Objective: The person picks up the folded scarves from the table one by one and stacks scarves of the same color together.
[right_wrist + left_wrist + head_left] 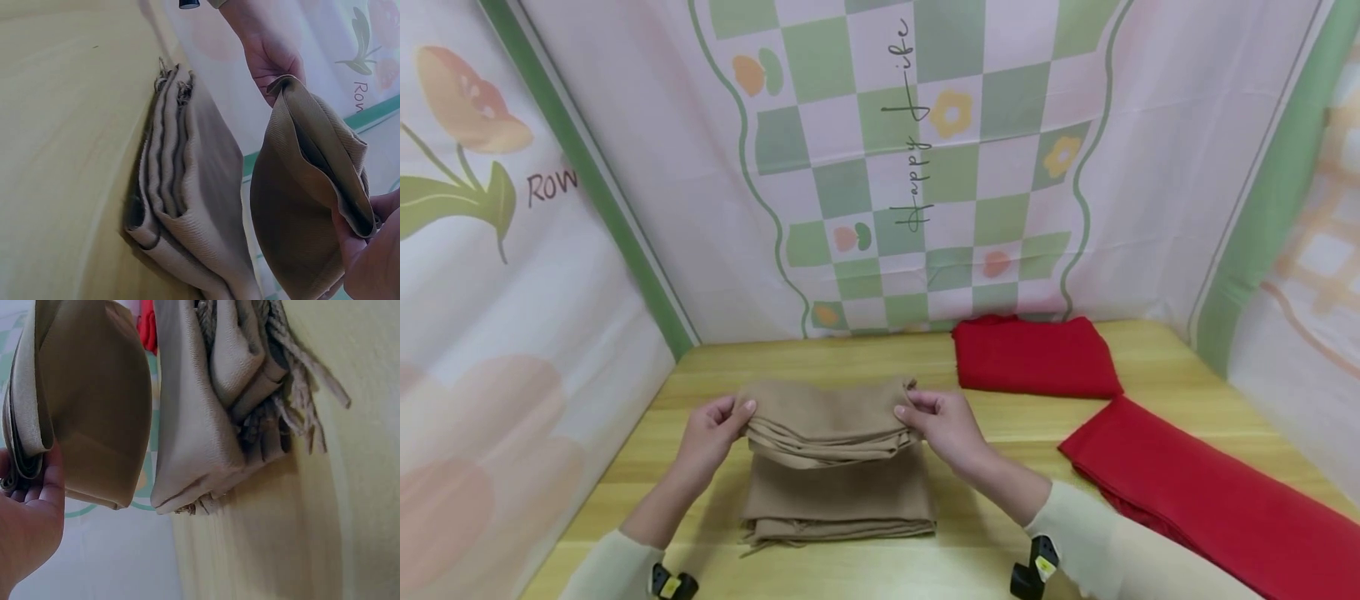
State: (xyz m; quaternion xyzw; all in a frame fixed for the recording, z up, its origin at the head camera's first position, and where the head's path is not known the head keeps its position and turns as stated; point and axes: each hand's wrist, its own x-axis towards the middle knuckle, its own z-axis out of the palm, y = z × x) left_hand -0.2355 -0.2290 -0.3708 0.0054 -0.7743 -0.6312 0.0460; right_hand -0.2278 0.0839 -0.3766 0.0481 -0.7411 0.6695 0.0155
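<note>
Held up between both hands is a folded tan cloth [823, 408], its layered edge facing me and sagging slightly in the middle. My left hand [711, 435] pinches its left end, thumb on top and fingers beneath. At the opposite end, my right hand [951, 432] grips the layers the same way. Another folded tan cloth [838, 492], with braided tassels [306, 394] at one edge, lies flat on the table just below. Both wrist views show a gap between the two tan cloths. In the right wrist view the raised cloth [294, 206] bows open between its layers.
A folded red cloth [1036, 358] lies at the back right of the wooden table [647, 467]. A longer red cloth [1217, 500] stretches along the right side, close to my right forearm. Printed curtains [880, 167] hang behind and on both sides.
</note>
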